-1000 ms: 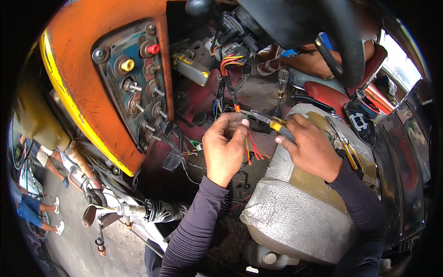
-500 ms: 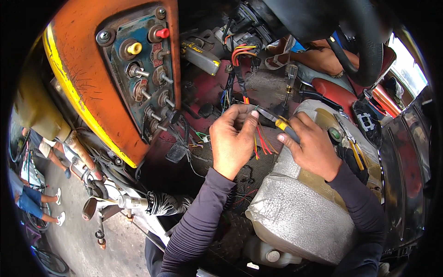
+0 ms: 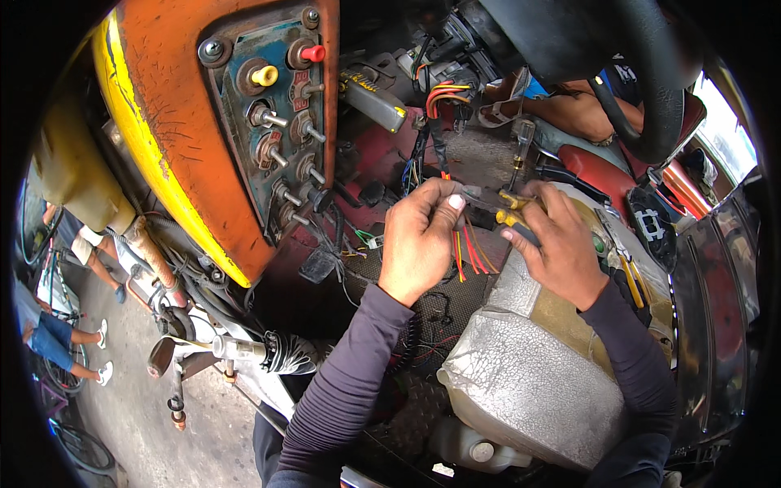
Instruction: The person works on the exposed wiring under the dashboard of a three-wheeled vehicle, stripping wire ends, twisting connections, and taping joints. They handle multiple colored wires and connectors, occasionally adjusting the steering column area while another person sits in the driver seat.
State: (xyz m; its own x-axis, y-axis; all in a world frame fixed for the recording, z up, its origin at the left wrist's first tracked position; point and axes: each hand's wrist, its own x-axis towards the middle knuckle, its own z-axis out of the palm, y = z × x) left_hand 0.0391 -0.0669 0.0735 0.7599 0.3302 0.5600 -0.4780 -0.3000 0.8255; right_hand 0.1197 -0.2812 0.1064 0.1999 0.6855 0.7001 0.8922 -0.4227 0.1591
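Observation:
My left hand (image 3: 419,236) is closed, thumb against forefinger, pinching a thin wire mostly hidden by the fingers. In my right hand (image 3: 565,244) is a pair of pliers (image 3: 510,218) with yellow and dark handles, spread apart. Its jaws point at the left fingertips; whether they touch the wire is too small to tell. Red and yellow loose wires (image 3: 474,254) hang just below, between the hands. They belong to a cable bundle (image 3: 439,146) coming down from the steering column area.
An orange panel (image 3: 163,106) with toggle switches stands at left. A silver-covered box (image 3: 537,342) sits under my right arm, with another yellow-handled tool (image 3: 630,281) on it. A screwdriver (image 3: 522,150) stands behind the pliers. Another person's leg (image 3: 569,114) is beyond, near the steering wheel (image 3: 659,98).
The pliers' handles have spread apart, and the right fingers have loosened around them. My left hand still pinches at the same spot. The whole view has shifted slightly.

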